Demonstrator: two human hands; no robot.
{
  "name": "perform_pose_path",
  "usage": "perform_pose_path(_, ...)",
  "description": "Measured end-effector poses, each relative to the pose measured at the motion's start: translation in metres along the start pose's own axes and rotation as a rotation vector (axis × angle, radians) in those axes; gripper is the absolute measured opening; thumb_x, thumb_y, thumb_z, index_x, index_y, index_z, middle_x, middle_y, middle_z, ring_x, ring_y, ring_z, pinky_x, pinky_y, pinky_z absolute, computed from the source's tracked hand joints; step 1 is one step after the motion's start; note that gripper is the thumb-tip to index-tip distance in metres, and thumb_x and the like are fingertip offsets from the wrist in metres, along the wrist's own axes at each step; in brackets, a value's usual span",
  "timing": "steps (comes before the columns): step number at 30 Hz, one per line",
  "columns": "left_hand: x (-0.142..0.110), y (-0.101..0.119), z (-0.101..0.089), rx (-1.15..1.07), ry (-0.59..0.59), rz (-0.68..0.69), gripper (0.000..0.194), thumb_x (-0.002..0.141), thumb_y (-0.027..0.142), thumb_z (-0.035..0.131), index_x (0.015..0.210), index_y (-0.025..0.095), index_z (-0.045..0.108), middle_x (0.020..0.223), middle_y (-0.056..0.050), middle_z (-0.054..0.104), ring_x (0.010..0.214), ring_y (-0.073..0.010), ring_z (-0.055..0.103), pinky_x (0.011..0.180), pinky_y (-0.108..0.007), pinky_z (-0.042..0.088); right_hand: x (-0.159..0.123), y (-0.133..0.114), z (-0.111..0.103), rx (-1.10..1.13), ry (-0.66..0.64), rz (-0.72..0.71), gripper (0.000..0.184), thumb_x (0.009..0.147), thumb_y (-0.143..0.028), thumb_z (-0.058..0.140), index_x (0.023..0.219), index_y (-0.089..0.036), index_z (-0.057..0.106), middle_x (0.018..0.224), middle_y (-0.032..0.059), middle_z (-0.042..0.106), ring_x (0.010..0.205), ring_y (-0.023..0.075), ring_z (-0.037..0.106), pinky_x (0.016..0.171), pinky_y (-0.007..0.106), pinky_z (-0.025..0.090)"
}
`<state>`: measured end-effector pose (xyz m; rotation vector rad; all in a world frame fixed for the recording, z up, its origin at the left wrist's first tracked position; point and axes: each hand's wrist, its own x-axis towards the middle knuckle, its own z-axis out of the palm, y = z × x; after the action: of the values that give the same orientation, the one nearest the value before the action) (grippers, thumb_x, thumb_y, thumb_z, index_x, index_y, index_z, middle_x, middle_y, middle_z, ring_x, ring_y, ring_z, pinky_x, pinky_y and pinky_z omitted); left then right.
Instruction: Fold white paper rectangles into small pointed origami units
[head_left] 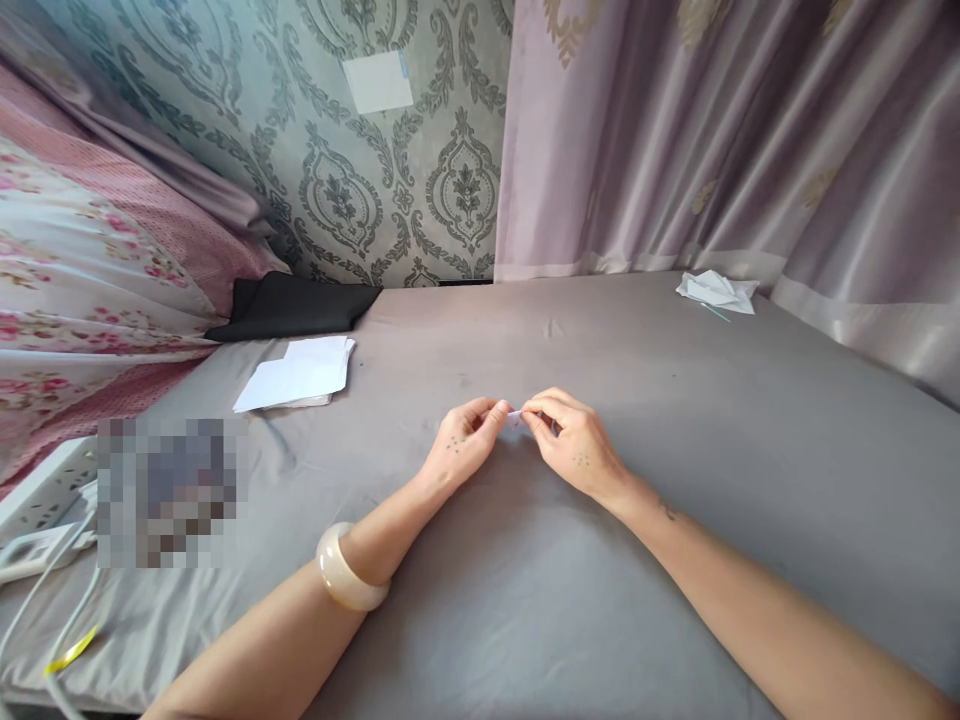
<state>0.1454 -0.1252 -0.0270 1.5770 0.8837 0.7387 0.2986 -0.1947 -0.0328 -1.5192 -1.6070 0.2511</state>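
Head view:
- Left hand and right hand pinch opposite ends of a small paper piece, likely to steady it.
- It sits between them, above the sheet.

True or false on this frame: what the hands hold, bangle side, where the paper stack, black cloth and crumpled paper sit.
1. The left hand and right hand both touch a pale piece. True.
2. The bangle is on the right arm. False: the bangle is on the left.
3. The paper stack lies left of both hands. True.
4. The black cloth hangs on the wallpaper. False: the black cloth lies on the grey sheet.
5. The crumpled paper lies near the mauve curtain. True.
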Motion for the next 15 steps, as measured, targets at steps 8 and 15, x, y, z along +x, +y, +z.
perform_pose_path(8, 0.0047, -0.0056, 0.0041, 0.250, -0.001, 0.188, 0.017, 0.079, 0.032, 0.065, 0.090, 0.021, 0.072, 0.070, 0.000, 0.058, 0.059, -0.0112, 0.046, 0.059, -0.023, 0.037, 0.0004, 0.0067, -0.0022, 0.113, -0.093, 0.179, 0.020, 0.089, -0.033, 0.052, 0.091, -0.023, 0.069, 0.082, 0.0013, 0.069, 0.064, 0.0134, 0.059, 0.064, 0.027, 0.045)
perform_pose_path(15, 0.0075, -0.0030, 0.0079, 0.302, 0.033, 0.246, 0.012, 0.077, 0.026, 0.065, 0.085, 0.022, 0.072, 0.078, -0.002, 0.063, 0.057, -0.0102, 0.041, 0.056, -0.022, 0.035, 0.0008, 0.0060, 0.0015, 0.004, -0.021, 0.097, 0.019, 0.089, -0.030, 0.052, 0.090, -0.022, 0.070, 0.082, 0.0034, 0.068, 0.065, 0.0142, 0.059, 0.066, 0.027, 0.047)
